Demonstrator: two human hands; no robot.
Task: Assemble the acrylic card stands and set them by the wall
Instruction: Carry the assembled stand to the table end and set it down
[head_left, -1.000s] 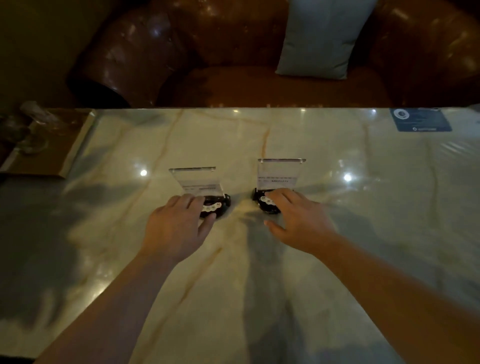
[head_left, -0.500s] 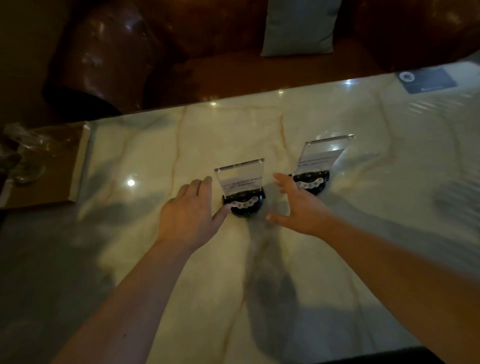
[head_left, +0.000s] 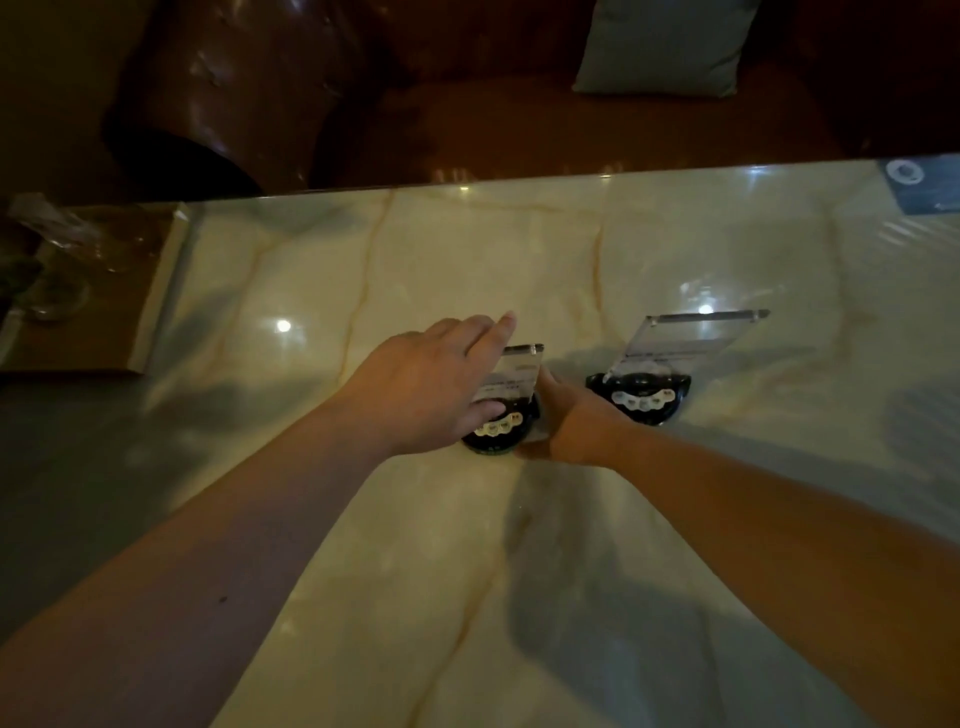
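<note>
Two acrylic card stands with round black bases stand upright on the marble table (head_left: 467, 571). Both my hands are on the left card stand (head_left: 511, 382). My left hand (head_left: 431, 379) covers its left side, fingers reaching past the clear panel and thumb in front by the base. My right hand (head_left: 571, 421) holds its right side; the thumb lies at the foot of the base and the fingers are hidden behind the panel. The right card stand (head_left: 675, 353) is free, just to the right of my right hand.
A brown tray (head_left: 150, 312) with glassware sits at the table's left end. A blue card (head_left: 924, 187) lies at the far right edge. Beyond the far table edge is a brown leather sofa (head_left: 249, 88) with a grey cushion (head_left: 660, 47).
My right hand has left the right stand and moved onto the right side of the left stand. My left hand has slid forward over the left stand's panel.
</note>
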